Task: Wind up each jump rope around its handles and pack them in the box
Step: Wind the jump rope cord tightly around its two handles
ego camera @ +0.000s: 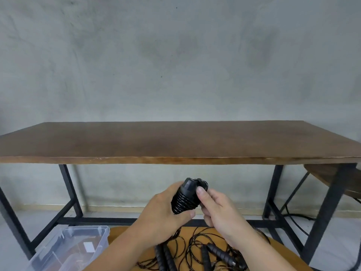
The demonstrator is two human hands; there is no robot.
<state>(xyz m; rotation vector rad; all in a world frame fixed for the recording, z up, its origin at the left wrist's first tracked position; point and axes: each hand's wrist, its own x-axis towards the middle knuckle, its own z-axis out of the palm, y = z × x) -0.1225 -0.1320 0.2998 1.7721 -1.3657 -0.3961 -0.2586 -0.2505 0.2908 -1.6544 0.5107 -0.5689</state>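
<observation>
I hold a black jump rope [188,194] in front of me, its two handles side by side with thin cord wound round them. My left hand [166,210] grips the wound handles from the left. My right hand [216,208] pinches the bundle's right side, thumb pressed near the handle tops. Below my hands, several loose black jump ropes [197,251] lie tangled on a round wooden surface [117,234], their ribbed handles pointing toward me. A clear plastic box [74,249] stands at the lower left, beside that surface.
A long brown wooden table [175,141] on black metal legs stands ahead against a grey concrete wall. A round wooden stool [332,177] sits under its right end. A black cable [298,225] runs over the floor at the right.
</observation>
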